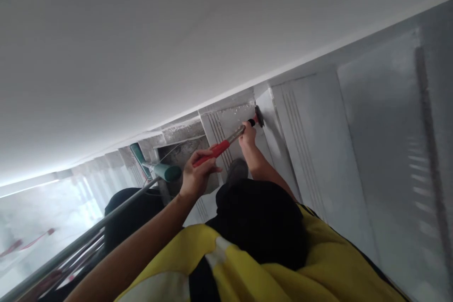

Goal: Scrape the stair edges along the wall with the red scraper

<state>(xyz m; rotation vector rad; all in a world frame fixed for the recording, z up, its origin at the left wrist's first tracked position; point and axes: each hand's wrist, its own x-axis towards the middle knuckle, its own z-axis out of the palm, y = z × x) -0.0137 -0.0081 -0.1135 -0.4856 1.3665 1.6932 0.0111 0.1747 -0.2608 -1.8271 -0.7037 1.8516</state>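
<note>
Both hands are on a short pole tool with a red grip [218,151], a metal shaft and a dark flat head [259,116]. My left hand [198,172] is closed around the rear of the red grip, with some fingers partly extended. My right hand [248,136] grips the front of the shaft just behind the head. That head is at the grey face of a step [271,108], close under the white wall; whether it touches cannot be made out. The tool's exact kind is unclear.
A long metal pole [88,236] with teal-green end pieces [168,172] runs along my left. Grooved grey stairs [318,151] rise to the right, beside a smooth white wall [177,33]. My shoe [238,170] stands on a step. A red cord-like thing [35,239] lies blurred at far left.
</note>
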